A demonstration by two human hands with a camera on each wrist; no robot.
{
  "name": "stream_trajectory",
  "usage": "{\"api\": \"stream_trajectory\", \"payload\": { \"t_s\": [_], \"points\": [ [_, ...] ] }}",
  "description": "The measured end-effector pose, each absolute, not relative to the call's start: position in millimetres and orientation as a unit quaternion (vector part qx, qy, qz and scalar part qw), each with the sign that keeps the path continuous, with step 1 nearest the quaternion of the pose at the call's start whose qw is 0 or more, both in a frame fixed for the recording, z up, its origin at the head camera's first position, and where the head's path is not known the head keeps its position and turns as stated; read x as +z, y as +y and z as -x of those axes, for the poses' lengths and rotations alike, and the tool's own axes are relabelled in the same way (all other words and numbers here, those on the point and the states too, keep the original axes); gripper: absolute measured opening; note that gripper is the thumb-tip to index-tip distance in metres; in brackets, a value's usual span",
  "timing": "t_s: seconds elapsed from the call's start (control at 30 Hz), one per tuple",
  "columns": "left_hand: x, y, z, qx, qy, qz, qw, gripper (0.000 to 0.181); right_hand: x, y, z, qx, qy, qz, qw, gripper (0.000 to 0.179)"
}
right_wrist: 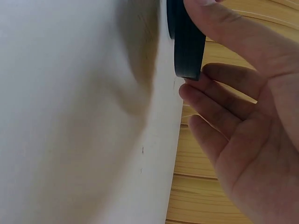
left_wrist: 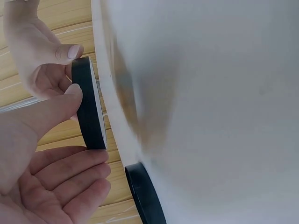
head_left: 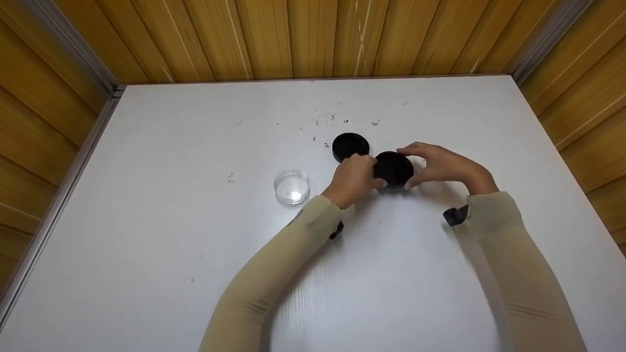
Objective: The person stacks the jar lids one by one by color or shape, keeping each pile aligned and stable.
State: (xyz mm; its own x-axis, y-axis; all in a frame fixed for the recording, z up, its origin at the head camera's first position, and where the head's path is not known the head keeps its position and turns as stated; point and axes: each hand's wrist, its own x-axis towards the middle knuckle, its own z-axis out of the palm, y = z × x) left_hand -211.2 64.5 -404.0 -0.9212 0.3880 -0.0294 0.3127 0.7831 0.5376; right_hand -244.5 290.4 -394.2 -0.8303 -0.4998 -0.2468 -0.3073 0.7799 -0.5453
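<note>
A shallow black round dish (head_left: 393, 168) is held between both hands, just above the table. My left hand (head_left: 353, 178) grips its left edge, and in the left wrist view the thumb (left_wrist: 74, 91) presses on its dark side wall. From the right, my right hand (head_left: 444, 164) pinches the rim with thumb and fingers spread around it. A second black round dish (head_left: 350, 143) lies on the table behind the left hand, which partly covers it. Left of that hand sits a clear round dish (head_left: 292, 187).
The white table (head_left: 171, 220) has small dark marks (head_left: 332, 118) toward its back. Yellow wood-patterned panels (head_left: 313, 39) stand behind it and at both sides. A grey metal frame (head_left: 63, 186) runs along the left edge.
</note>
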Motion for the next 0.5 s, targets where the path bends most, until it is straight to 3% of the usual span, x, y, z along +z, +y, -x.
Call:
{"api": "stream_trajectory", "payload": {
  "t_s": [0.23,0.5],
  "points": [
    [-401,51,208,0.252,0.946,-0.187,0.077,0.042,-393,277,243,-0.241,0.920,0.236,0.199,0.086],
    [-401,30,205,0.282,0.934,-0.206,0.068,0.037,-394,263,242,-0.248,0.912,0.263,0.194,0.083]
  ]
}}
